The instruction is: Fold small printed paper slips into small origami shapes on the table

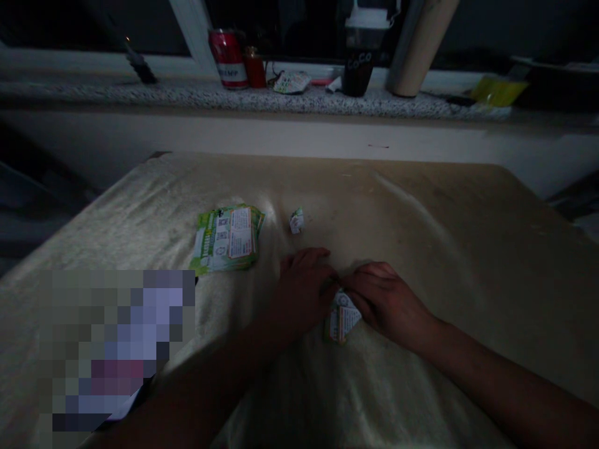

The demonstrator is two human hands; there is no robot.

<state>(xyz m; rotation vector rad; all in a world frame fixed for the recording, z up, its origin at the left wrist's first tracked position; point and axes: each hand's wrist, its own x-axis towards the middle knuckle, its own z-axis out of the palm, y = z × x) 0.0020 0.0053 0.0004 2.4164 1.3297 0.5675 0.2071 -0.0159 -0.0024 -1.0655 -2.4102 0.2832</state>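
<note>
A small green and white printed paper (346,317), with a slanted folded edge, lies on the table under my fingertips. My left hand (309,284) is closed at its upper left side, thumb and fingers pinching near the top. Meeting it there, my right hand (386,296) is closed over the paper's upper right edge. The fingers hide the top of the sheet. Left of my hands is a stack of matching green and white printed papers (229,240). A small crumpled or folded piece of printed paper (296,221) rests just beyond my left hand.
A cloth-covered table (444,237) spans the view. At its left is a pixelated flat object (126,355). The granite windowsill (309,106) behind holds a red can (228,59), a small red bottle (254,67), a dark lidded cup (360,62) and a cardboard tube (418,50).
</note>
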